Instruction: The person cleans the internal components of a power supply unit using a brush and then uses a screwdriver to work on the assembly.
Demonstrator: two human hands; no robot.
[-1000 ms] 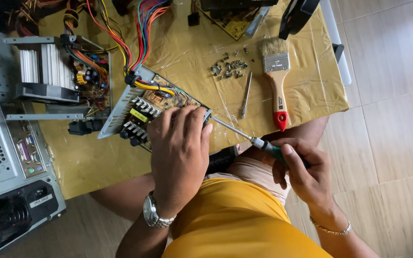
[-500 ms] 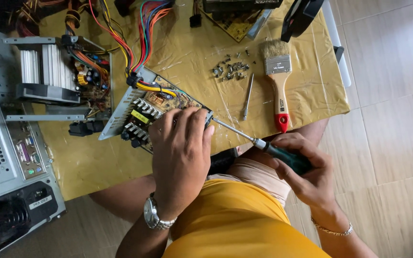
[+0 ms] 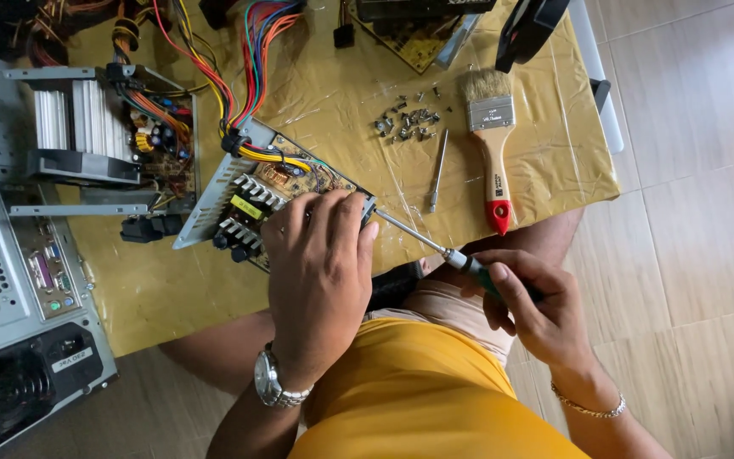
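Yellow-gold cover on the desk [image 3: 172, 289]; paintbrush [image 3: 493, 149] with pale wood handle, red tip; green-handled screwdriver [image 3: 460, 262]; red, orange, yellow, blue wires [image 3: 252, 51]; grey computer case [image 3: 2, 289].
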